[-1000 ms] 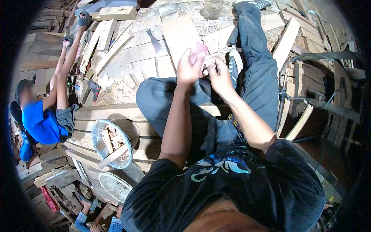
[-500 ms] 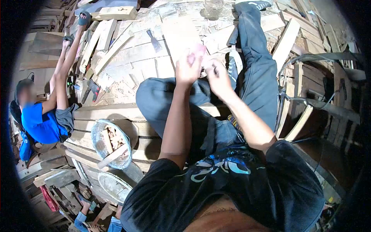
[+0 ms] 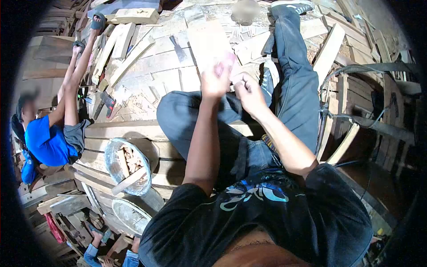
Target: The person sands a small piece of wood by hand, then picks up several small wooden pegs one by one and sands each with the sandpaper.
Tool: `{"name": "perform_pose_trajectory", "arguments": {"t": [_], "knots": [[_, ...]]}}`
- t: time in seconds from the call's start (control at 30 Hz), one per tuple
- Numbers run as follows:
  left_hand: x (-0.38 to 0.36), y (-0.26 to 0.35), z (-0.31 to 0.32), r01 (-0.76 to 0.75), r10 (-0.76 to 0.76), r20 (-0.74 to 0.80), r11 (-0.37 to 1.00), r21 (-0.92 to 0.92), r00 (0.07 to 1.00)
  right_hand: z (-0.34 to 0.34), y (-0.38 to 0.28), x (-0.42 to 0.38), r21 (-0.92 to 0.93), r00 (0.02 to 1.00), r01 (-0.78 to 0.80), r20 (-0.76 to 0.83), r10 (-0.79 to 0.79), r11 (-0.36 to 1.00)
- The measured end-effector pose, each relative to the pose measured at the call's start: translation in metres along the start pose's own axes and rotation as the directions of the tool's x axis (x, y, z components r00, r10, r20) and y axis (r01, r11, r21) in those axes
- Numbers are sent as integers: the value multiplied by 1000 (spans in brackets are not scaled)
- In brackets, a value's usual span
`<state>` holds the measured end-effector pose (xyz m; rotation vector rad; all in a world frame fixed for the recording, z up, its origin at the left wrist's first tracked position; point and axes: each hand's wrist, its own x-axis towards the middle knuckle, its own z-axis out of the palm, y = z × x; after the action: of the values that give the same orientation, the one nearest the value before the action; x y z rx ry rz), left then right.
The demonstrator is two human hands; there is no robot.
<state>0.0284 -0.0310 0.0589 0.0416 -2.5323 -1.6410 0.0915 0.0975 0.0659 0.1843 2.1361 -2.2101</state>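
Observation:
My left hand [image 3: 216, 83] is closed around a small pink thing [image 3: 229, 58], washed out by glare, so its kind is hidden. Close on its right, my right hand [image 3: 250, 94] is curled with thumb and fingers pinched together. What lies in that pinch, if anything, I cannot make out. Both hands are above my folded leg. Just beyond them is a pale, very bright wooden board [image 3: 205, 38]. Left of the board lies a flat-bladed tool [image 3: 178, 49], like a chisel or scraper.
A bucket [image 3: 149, 167] of wood scraps stands at my left, beside another round container [image 3: 126, 216]. A person in a blue shirt [image 3: 49, 144] sits at far left. Wood pieces [image 3: 131, 60] litter the platform. A metal frame with cables [image 3: 356, 118] stands at right.
My right hand has drawn slightly away from my left, widening the gap between them. My left hand has shifted a little to the left, still closed on the pink thing.

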Motion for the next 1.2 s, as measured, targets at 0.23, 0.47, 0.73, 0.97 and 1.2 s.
{"name": "perform_pose_trajectory", "arguments": {"t": [0.23,0.47,0.73,0.97,1.2], "knots": [[14,-18,-22,177,-264,-18,693,-699,964,-12,1,14,40,998,64,25,-65,997],[-5,23,-7,3,7,21,904,-427,1000,-6,-15,4,-126,998,51,39,-47,991],[-5,27,-11,-173,121,-253,965,-196,960,-9,-18,1,-345,954,295,149,-259,891],[0,23,-16,-72,-23,-157,817,-572,987,-11,-27,-1,-377,972,235,99,-213,896],[-7,24,-5,19,-14,35,987,-162,999,-7,-29,-1,-424,967,238,24,-252,874]]}}
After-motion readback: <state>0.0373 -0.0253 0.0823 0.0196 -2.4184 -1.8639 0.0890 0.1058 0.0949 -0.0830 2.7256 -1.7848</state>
